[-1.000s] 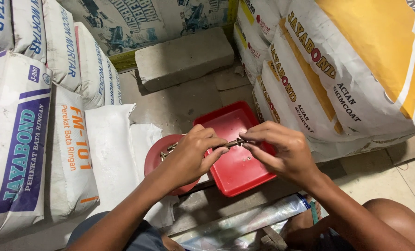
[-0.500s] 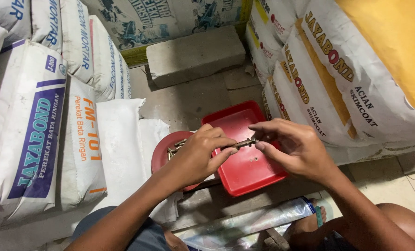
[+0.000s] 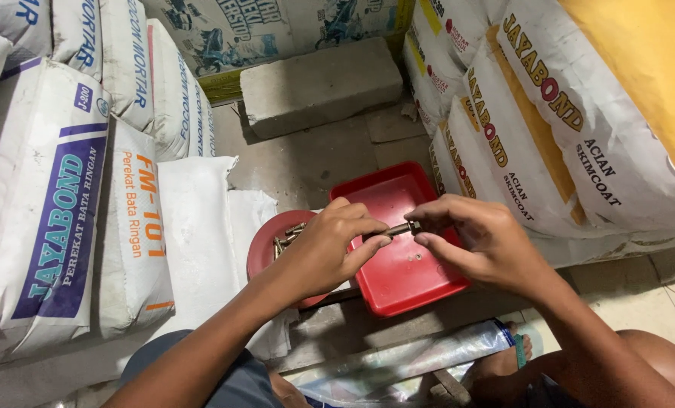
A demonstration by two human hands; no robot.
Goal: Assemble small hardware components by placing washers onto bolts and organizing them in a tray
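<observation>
A small metal bolt (image 3: 395,230) is held level between both my hands, above a square red tray (image 3: 398,279). My left hand (image 3: 330,245) pinches its left end with thumb and fingers. My right hand (image 3: 479,240) grips its right end, fingertips around the head. Behind my left hand sits a round red dish (image 3: 266,245) with several more metal bolts (image 3: 288,236) in it. A couple of small bits lie on the tray floor.
White cement sacks (image 3: 73,196) stand stacked on the left, and more sacks (image 3: 572,128) lean on the right. A grey concrete block (image 3: 318,85) lies at the back. A clear plastic bag (image 3: 398,363) lies by my knees at the bottom.
The view has shifted slightly. Both hands stay together on the bolt over the red tray, with the fingers turning a little.
</observation>
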